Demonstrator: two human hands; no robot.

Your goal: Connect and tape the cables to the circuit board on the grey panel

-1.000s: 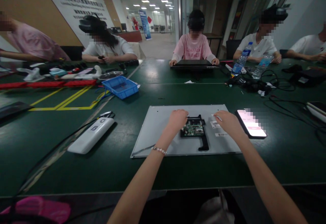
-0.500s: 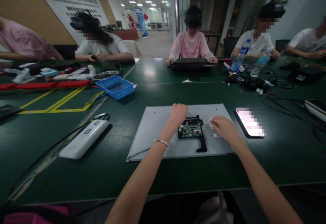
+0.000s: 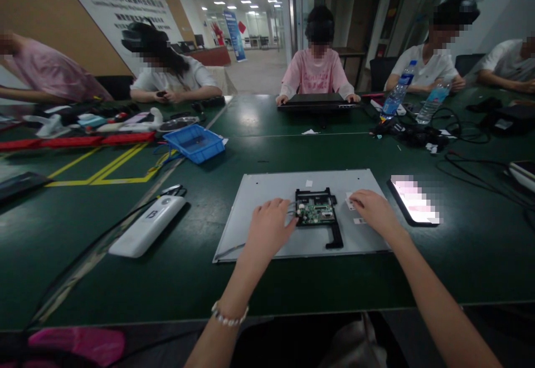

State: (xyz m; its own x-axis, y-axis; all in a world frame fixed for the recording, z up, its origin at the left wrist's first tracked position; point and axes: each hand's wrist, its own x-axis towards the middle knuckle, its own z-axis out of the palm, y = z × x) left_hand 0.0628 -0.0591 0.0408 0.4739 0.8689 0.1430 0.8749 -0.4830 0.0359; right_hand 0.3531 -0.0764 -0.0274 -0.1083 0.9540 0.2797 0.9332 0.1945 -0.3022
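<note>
The board sits in the black frame on the panel, between both hands. The left hand is open, fingers slightly parted, beside the board's left edge. The right hand is partly curled near the labels; whether it grips anything cannot be determined.

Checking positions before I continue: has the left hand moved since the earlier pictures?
Yes: against the circuit board, the left hand has moved leftward and toward the near edge of the grey panel.
</note>
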